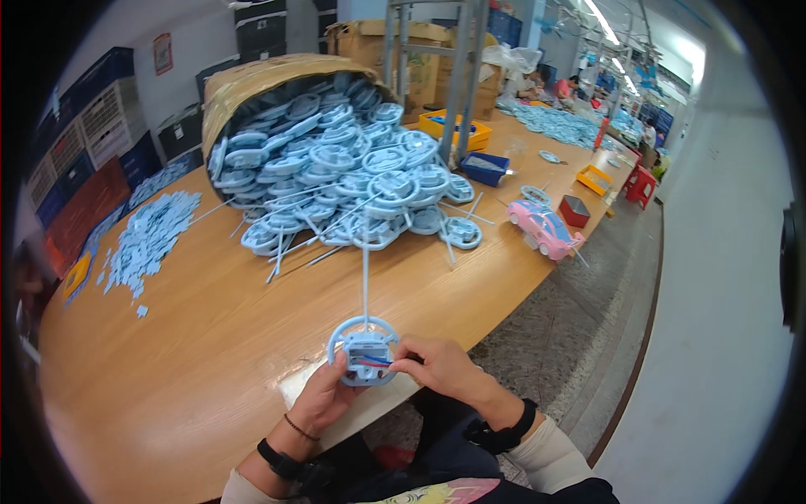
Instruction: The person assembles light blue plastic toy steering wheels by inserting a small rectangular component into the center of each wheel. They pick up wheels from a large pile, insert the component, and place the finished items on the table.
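Observation:
A light blue toy steering-wheel controller (366,343) with a long thin rod standing up from its top is in front of me at the table's near edge. My left hand (326,391) grips its lower left side, the thumb on the rim. An opened compartment in the middle shows red and blue wires (374,363). My right hand (437,366) is at the right side of the wheel, finger and thumb pinched at the ends of these wires. The fingertips partly hide the wire ends. A pale sheet (336,430) lies under the controller.
A large sack (220,101) on its side spills a heap of similar blue controllers (336,168). Small blue pieces (155,238) lie to the left. Farther right are a pink toy car (541,227), a red box (574,210) and a blue bin (487,168). People sit farther back.

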Motion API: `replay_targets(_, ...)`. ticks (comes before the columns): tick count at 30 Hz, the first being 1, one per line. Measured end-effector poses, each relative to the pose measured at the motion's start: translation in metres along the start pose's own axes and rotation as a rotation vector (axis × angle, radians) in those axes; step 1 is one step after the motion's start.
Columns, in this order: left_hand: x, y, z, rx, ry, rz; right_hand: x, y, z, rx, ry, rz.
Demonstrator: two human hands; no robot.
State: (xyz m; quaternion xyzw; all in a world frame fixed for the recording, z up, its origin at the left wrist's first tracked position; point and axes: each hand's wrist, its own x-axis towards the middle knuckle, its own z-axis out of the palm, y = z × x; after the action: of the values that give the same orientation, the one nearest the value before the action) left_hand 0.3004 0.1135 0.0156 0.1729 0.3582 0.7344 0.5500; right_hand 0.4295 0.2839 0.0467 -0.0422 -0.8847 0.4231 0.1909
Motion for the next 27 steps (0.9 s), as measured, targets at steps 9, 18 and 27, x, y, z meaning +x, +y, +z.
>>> replay_targets(9, 0.000, 0.001, 0.003, -0.042, 0.030, 0.015, 0.006, -0.011, -0.004, -0.076, 0.014, 0.073)
replay_targets(18, 0.002, 0.004, 0.000, -0.060, 0.007, -0.021, 0.011, -0.006, -0.003, -0.095, 0.062, -0.097)
replay_targets(27, 0.003, 0.002, -0.003, -0.032, -0.004, -0.047, 0.012, 0.010, -0.003, -0.070, 0.030, -0.231)
